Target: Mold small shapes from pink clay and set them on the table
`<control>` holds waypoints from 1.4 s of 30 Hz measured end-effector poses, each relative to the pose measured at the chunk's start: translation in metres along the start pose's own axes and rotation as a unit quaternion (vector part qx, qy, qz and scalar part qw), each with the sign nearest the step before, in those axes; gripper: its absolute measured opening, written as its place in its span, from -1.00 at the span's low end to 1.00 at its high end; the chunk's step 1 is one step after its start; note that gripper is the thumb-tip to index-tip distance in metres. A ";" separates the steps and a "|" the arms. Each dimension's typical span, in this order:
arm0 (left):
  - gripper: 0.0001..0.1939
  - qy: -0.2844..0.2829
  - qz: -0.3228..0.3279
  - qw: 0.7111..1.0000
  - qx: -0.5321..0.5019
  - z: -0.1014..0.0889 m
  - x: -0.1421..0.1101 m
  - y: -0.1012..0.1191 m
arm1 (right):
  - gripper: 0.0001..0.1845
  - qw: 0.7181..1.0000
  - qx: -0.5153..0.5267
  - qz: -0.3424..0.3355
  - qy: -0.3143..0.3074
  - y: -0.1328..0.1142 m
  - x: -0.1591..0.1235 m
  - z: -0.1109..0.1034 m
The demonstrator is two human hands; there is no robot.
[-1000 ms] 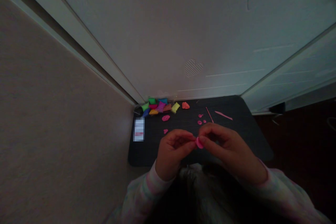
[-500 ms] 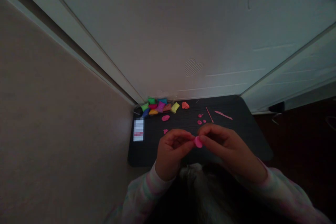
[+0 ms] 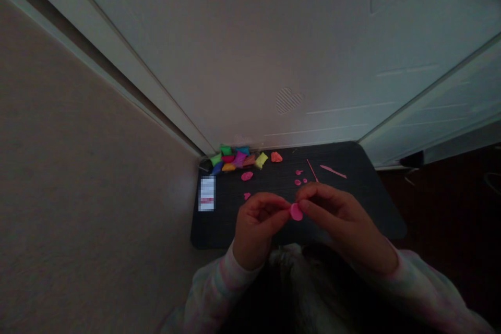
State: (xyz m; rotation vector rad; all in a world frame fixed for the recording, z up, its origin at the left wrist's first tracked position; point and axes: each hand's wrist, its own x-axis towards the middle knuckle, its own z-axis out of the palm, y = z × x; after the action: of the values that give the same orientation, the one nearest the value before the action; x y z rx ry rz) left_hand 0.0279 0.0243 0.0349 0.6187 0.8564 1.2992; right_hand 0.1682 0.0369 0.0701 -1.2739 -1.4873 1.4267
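Observation:
A small flattened piece of pink modelling clay (image 3: 296, 212) is held over the near part of the dark table (image 3: 227, 227). My left hand (image 3: 256, 224) pinches its left edge between thumb and fingertips. From the other side, my right hand (image 3: 340, 216) grips its upper right edge with thumb and forefinger. Beyond my right hand lie several little pink clay bits (image 3: 298, 182). Past my left hand are a flat pink clay disc (image 3: 247, 176) and a smaller pink clay lump (image 3: 247, 196).
Coloured clay packets (image 3: 239, 159) lie along the table's back left edge, with an orange clay lump (image 3: 276, 157) beside them. A thin pink stick (image 3: 312, 169) and a pink modelling tool (image 3: 333, 171) rest at right. A blurred white rectangle (image 3: 206, 193) sits at left. A pale panel (image 3: 235, 62) rises behind.
My right thumb has shifted slightly up on the pink clay, so more of its face shows. Both hands otherwise stay in place.

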 end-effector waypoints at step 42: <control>-0.83 -0.033 -0.036 0.998 0.028 -0.007 0.001 0.000 | -0.90 0.992 -0.122 -0.035 -0.027 -0.006 -0.001 -0.003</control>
State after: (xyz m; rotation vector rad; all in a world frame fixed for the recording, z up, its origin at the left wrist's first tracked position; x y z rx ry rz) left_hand 0.0226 0.0250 0.0308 0.6645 0.8557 1.1877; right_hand 0.1701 0.0379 0.0770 -1.3211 -1.7685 1.2728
